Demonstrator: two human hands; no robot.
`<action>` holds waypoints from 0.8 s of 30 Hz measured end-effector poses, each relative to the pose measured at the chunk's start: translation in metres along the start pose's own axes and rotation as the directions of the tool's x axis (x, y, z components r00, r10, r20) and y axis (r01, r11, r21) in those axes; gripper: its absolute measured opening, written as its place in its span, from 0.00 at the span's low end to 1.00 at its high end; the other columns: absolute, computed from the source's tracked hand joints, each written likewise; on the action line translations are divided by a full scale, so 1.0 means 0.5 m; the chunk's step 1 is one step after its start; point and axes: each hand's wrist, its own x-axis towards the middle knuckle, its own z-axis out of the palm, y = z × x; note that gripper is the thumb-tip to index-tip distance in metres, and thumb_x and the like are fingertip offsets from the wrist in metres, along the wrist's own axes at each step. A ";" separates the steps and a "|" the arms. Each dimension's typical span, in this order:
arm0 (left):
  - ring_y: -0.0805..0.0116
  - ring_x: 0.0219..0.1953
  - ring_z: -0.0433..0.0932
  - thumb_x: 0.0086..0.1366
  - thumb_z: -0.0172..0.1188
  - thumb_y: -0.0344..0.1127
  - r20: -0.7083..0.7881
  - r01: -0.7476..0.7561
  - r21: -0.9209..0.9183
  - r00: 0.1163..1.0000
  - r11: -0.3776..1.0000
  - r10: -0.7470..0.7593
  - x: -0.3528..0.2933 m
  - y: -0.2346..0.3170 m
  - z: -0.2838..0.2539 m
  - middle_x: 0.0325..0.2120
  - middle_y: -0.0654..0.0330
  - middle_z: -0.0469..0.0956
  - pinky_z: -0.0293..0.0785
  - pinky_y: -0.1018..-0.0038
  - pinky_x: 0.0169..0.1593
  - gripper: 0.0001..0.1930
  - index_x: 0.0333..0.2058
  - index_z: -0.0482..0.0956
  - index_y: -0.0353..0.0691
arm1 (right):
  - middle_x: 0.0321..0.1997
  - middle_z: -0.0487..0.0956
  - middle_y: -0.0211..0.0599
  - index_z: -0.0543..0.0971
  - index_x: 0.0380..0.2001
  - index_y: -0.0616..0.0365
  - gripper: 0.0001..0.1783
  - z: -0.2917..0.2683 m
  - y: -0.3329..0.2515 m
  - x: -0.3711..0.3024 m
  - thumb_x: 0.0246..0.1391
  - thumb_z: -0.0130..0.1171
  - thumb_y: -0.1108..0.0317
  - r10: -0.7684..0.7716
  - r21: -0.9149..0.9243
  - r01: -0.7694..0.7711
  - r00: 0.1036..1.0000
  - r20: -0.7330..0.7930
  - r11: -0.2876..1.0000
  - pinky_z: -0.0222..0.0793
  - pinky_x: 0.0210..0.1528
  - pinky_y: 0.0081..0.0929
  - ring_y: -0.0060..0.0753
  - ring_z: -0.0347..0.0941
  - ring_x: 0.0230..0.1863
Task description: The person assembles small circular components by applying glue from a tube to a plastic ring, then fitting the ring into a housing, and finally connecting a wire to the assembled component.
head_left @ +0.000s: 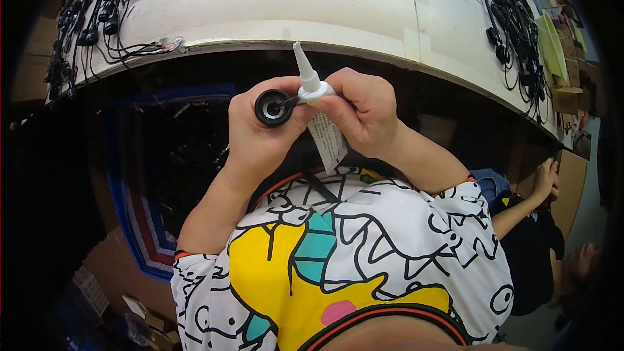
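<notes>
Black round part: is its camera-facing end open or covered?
Open: held in the left hand, the black part shows a recess inside its rim.

The left hand point(255, 131) holds a round, hollow black fitting point(273, 108); just beside it, the right hand point(369, 112) pinches a white, taper-nozzled tube point(318, 91). Black cables with cylindrical ends point(518, 40) lie at both sides of the white worktable point(279, 0).

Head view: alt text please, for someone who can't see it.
The wearer's left hand holds a round black part close beside a white nozzle-tipped tube in the right hand, seen from above. Bunches of black cables lie on the white table ahead, at left and right.
</notes>
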 end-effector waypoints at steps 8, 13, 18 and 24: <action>0.78 0.26 0.73 0.49 0.61 0.25 -0.002 -0.001 -0.061 1.000 0.998 0.000 -0.001 -0.007 0.010 0.23 0.60 0.76 0.71 0.83 0.31 0.10 0.32 0.75 0.31 | 0.16 0.68 0.38 0.71 0.20 0.61 0.08 -0.005 0.004 -0.003 0.46 0.57 0.70 0.016 0.091 -0.016 1.000 0.007 0.996 0.59 0.16 0.21 0.33 0.65 0.14; 0.79 0.25 0.73 0.49 0.61 0.26 -0.005 -0.001 -0.056 1.000 0.998 0.001 -0.005 -0.009 0.008 0.22 0.61 0.76 0.70 0.83 0.30 0.10 0.32 0.75 0.31 | 0.15 0.67 0.38 0.70 0.19 0.62 0.08 -0.002 0.001 -0.003 0.46 0.57 0.72 0.019 0.090 -0.021 1.000 0.022 0.996 0.58 0.16 0.20 0.31 0.63 0.14; 0.79 0.24 0.73 0.49 0.61 0.26 -0.003 0.014 -0.044 1.000 0.999 -0.014 -0.011 -0.013 0.002 0.21 0.61 0.76 0.70 0.83 0.30 0.10 0.32 0.75 0.31 | 0.15 0.66 0.37 0.69 0.18 0.62 0.08 0.007 -0.004 -0.004 0.46 0.57 0.73 0.031 0.081 -0.033 0.999 0.031 0.996 0.56 0.15 0.19 0.29 0.62 0.13; 0.79 0.24 0.73 0.48 0.60 0.25 -0.016 0.036 -0.062 0.999 0.997 -0.037 -0.012 -0.029 -0.001 0.21 0.61 0.76 0.70 0.83 0.30 0.09 0.31 0.75 0.30 | 0.13 0.64 0.36 0.68 0.16 0.63 0.09 0.019 0.001 -0.010 0.44 0.57 0.75 0.088 0.069 -0.089 0.996 0.017 0.994 0.53 0.14 0.19 0.26 0.57 0.12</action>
